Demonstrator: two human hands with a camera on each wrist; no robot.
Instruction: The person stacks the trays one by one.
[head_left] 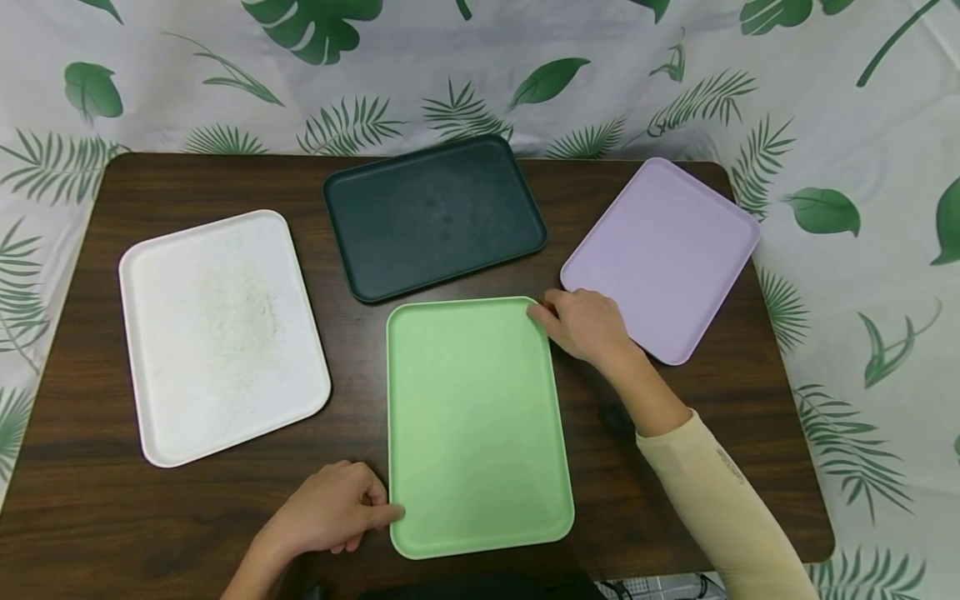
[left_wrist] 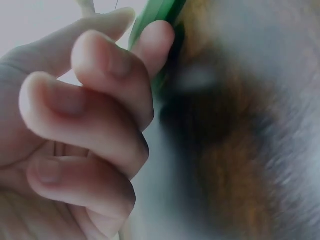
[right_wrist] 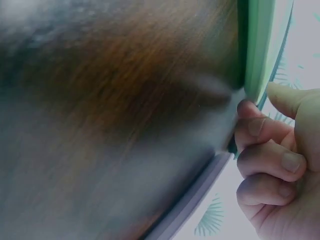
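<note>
Light green tray (head_left: 480, 417) held in two hands, seen from above. The tray is rectangular, with rounded corners and a low raised rim whose edge shows as a thin, brighter line; the inner face is smooth and evenly coloured, shading slightly darker toward the near end. It is at the near middle part of the dark, wood-grained tabletop (head_left: 82, 517), its long sides running from near to far. The left hand (head_left: 337, 510) has its grip clamped on the tray's left rim close to the near corner, the edge between thumb and forefinger; the other fingers are curled. The right hand (head_left: 588, 329) has its grip clamped likewise on the far right corner. Surrounding trays: a dark green tray (head_left: 438, 217) just beyond; a lilac tray (head_left: 667, 258) to the right, partly hidden by the right hand; and a white tray (head_left: 180, 400) to the left, with greenish-grey smudges across its middle.
</note>
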